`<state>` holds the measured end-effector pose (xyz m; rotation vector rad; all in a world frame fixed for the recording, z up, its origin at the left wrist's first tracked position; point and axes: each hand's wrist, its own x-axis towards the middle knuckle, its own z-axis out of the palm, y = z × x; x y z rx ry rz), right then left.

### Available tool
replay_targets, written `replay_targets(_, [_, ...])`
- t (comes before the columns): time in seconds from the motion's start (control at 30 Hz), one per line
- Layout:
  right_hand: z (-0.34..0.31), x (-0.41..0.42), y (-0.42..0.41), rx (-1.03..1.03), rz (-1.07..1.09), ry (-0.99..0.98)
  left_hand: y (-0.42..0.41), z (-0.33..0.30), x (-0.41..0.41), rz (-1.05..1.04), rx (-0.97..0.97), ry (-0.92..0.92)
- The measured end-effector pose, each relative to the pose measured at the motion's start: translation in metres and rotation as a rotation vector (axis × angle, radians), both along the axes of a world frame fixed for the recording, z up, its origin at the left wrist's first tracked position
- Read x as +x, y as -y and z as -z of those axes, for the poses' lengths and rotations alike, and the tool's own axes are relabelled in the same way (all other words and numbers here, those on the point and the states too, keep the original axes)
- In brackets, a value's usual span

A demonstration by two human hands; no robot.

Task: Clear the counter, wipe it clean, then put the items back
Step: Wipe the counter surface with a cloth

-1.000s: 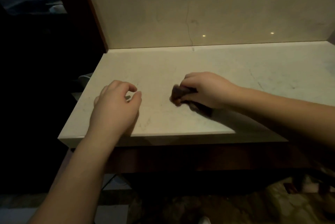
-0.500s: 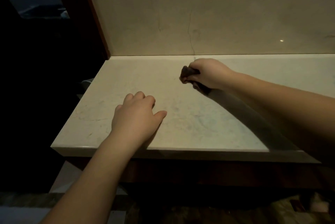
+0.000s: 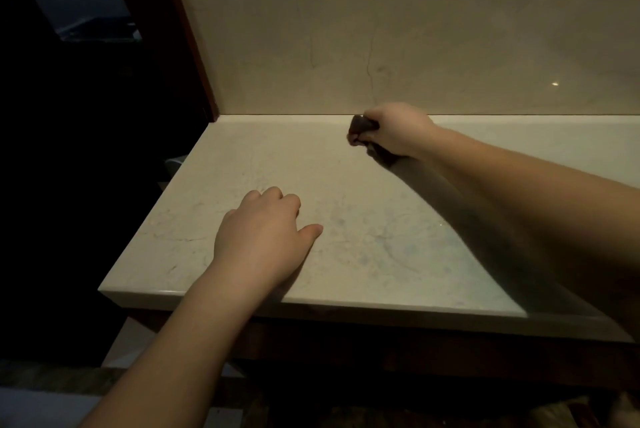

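Pale marble surface [image 3: 242, 164], items gone. Dark cloth [image 3: 360, 131] at far edge, bunched in right hand [image 3: 398, 133]. Left hand [image 3: 263, 237] near, palm down, fingers curled, holding nothing. Risk: far-left corner missed; wad covers little

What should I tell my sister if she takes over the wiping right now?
Right hand: grips the dark cloth, pressed on the counter at the back, close to the backsplash.
Left hand: holds nothing, rests on the counter near the front edge, fingers loosely curled.
Done: no items show on the visible counter, so it looks cleared; wiping is under way.
Left: finish wiping, then put the items back. They are out of view.
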<state>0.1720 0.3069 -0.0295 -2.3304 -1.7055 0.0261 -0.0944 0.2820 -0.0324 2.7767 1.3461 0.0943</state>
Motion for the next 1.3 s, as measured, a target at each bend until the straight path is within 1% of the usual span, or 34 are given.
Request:
replay_targets(0.1, [0.005, -0.026, 0.002, 0.039, -0.118, 0.037, 0.001, 0.001, 0.000, 0.011, 0.012, 0.009])
replay_targets(0.17, [0.011, -0.042, 0.012, 0.018, -0.200, 0.059, 0.000, 0.001, 0.000, 0.011, 0.018, 0.016])
replay_targets(0.2, [0.012, -0.042, 0.015, 0.011, -0.201, 0.057, -0.001, 0.001, 0.000, 0.010, 0.020, 0.017])
replay_targets(0.23, [0.010, -0.037, 0.013, 0.012, -0.170, 0.053, -0.002, 0.001, 0.000, 0.010, 0.019, 0.015])
replay_targets(0.33, [0.003, -0.006, -0.005, 0.028, 0.046, 0.044, -0.001, 0.000, 0.001, 0.008, 0.012, 0.006])
replay_targets(0.4, [-0.001, 0.005, -0.016, 0.023, 0.147, 0.050, -0.001, 0.001, 0.001, 0.007, 0.017, 0.003])
replay_targets(0.57, [0.004, -0.006, -0.045, 0.026, 0.181, 0.018, -0.002, 0.001, 0.000, 0.012, 0.021, 0.015])
replay_targets(0.7, [0.004, -0.005, -0.053, 0.021, 0.242, 0.012, -0.004, -0.001, -0.001, 0.002, 0.003, 0.037])
replay_targets(0.8, [0.007, 0.013, -0.044, 0.035, 0.298, 0.052, -0.007, -0.002, -0.002, -0.005, 0.004, 0.052])
replay_targets(0.93, [0.011, 0.057, -0.014, 0.024, 0.393, 0.116, -0.009, -0.001, -0.003, 0.002, 0.009, 0.059])
replay_targets(1.03, [0.010, 0.070, -0.007, -0.004, 0.430, 0.094, -0.009, 0.000, -0.004, 0.014, 0.007, 0.064])
replay_targets(1.13, [0.006, 0.058, -0.011, 0.007, 0.381, 0.043, -0.009, 0.000, -0.005, 0.023, 0.007, 0.059])
replay_targets(1.3, [0.009, 0.006, -0.010, 0.061, 0.103, 0.032, -0.009, 0.000, -0.003, 0.020, 0.029, 0.051])
